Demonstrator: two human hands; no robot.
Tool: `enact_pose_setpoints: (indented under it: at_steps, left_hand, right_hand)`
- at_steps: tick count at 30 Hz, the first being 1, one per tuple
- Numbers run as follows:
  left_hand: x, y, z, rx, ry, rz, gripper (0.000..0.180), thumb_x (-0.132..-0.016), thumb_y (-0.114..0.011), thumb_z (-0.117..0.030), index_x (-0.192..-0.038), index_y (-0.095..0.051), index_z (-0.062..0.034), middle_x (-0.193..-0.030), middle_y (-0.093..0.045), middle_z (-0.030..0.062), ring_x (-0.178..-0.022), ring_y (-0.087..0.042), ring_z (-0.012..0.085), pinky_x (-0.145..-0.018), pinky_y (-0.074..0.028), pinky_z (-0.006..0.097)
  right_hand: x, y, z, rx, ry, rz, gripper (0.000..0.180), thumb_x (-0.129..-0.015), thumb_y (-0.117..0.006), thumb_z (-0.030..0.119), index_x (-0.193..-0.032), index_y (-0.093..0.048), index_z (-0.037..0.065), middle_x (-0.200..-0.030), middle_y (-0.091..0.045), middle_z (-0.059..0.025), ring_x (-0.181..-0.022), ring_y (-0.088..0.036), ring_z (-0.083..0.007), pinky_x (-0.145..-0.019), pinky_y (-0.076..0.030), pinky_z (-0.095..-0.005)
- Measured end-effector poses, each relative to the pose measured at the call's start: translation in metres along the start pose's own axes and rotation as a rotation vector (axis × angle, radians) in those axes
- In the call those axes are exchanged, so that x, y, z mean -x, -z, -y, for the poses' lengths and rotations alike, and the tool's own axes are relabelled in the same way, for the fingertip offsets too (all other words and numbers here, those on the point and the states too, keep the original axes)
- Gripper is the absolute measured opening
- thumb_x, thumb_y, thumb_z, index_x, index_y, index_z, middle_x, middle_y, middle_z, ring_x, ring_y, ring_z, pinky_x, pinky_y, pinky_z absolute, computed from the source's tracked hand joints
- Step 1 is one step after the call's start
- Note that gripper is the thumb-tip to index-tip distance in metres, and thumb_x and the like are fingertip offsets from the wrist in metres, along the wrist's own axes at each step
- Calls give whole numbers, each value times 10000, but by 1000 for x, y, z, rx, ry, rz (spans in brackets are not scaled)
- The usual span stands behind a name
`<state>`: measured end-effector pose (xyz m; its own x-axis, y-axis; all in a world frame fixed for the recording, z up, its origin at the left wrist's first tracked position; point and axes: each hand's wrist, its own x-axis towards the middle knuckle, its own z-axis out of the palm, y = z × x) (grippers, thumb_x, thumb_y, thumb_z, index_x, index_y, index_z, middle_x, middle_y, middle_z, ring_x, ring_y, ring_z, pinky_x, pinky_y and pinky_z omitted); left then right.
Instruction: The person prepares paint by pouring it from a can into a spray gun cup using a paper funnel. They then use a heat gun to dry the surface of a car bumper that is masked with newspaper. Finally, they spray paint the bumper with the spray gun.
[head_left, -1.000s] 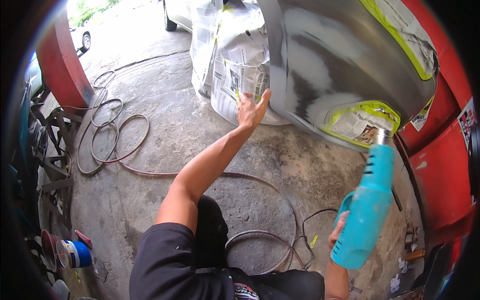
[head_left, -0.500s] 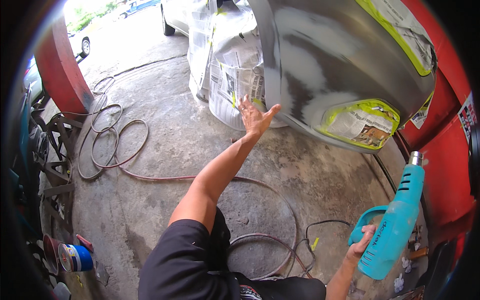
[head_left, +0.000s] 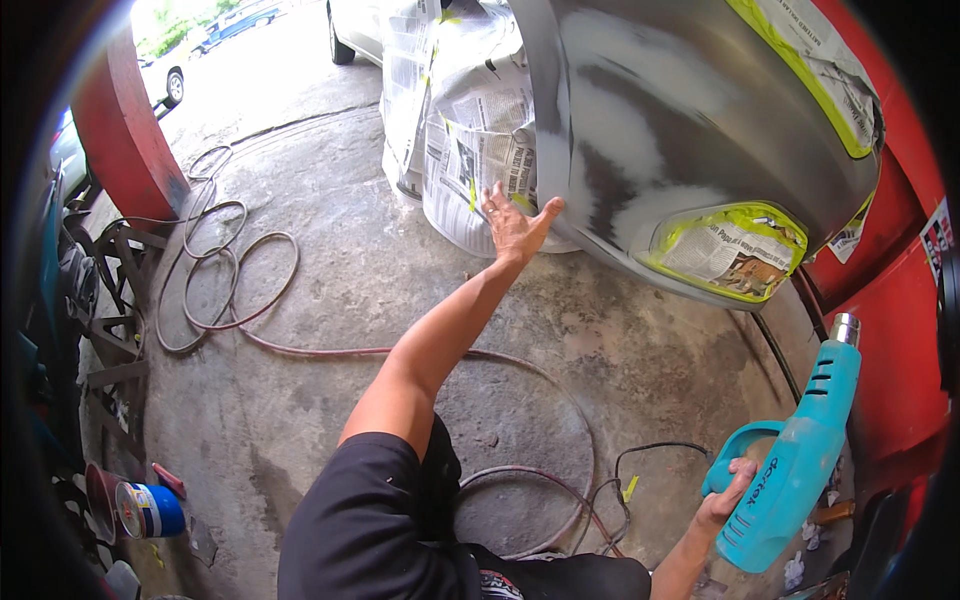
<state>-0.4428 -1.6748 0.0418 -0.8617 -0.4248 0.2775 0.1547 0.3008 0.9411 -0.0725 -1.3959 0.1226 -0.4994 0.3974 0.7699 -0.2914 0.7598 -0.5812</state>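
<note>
My left hand [head_left: 518,226] reaches out with spread fingers at the lower left edge of a grey car bumper [head_left: 640,130]; whether it touches the edge I cannot tell. Pale sanded patches mark the bumper. Newspaper [head_left: 728,255] with yellow-green tape covers its lower opening, and more newspaper [head_left: 478,150] hangs over the wheel area behind my fingers. My right hand [head_left: 728,492] is closed around the handle of a teal heat gun [head_left: 792,455]. The gun's metal nozzle points up and away, at the right, below the bumper.
A hose [head_left: 290,351] lies in loops across the concrete floor [head_left: 330,250], with a black cord [head_left: 630,452] near my body. A red pillar [head_left: 130,125] and metal stands [head_left: 118,370] are at the left, beside a blue can [head_left: 152,510]. Red panels [head_left: 890,330] border the right side.
The heat gun and my right hand have shifted slightly right and down. My left hand stays by the bumper's edge, fingers still spread. The whole view has moved a little.
</note>
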Motion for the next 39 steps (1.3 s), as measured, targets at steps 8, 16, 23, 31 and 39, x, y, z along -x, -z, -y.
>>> enact_pose_setpoints:
  at_steps: [8, 16, 23, 31, 39]
  left_hand:
    - [8, -4, 17, -118, 21, 47, 1291, -641, -671, -777, -1460, -117, 52, -1482, -88, 328, -1408, -107, 469, -1129, -238, 523]
    - [6, 7, 41, -133, 85, 10, 1236, -672, -623, -786, -1471, -146, 29, -1509, -70, 317, -1429, -63, 444, -1164, -127, 531]
    - [4, -8, 6, 19, 5, -4, 1294, -636, -640, -809, -1478, -135, 34, -1501, -74, 329, -1423, -85, 461, -1136, -197, 528]
    - [13, -4, 25, -142, 68, 90, 1292, -659, -632, -798, -1480, -76, 30, -1508, -49, 304, -1425, -67, 451, -1153, -181, 511]
    - [26, -13, 64, -396, -10, 131, 1214, -708, -578, -784, -1483, -128, 35, -1524, -114, 301, -1431, -102, 438, -1162, -162, 504]
  right_hand:
    - [-1, 3, -14, -12, 20, 8, 201, -987, -446, 107, -840, -487, -24, -731, -493, -75, -712, -475, -179, -668, -403, -318]
    - [-10, 0, -1, -220, -99, -233, 141, -945, -541, 73, -855, -519, -34, -702, -509, -72, -645, -485, -159, -603, -418, -293]
    - [-17, 8, -8, -257, -163, -379, 146, -927, -585, 93, -862, -545, -32, -685, -515, -67, -642, -491, -152, -607, -425, -287]
    - [-22, 16, -7, -273, -179, -473, 112, -913, -582, 54, -845, -532, -20, -670, -492, -61, -627, -484, -143, -577, -412, -269]
    - [-27, 40, -8, -392, -473, -646, 158, -875, -663, 134, -944, -594, 11, -779, -527, -38, -703, -493, -148, -639, -433, -289]
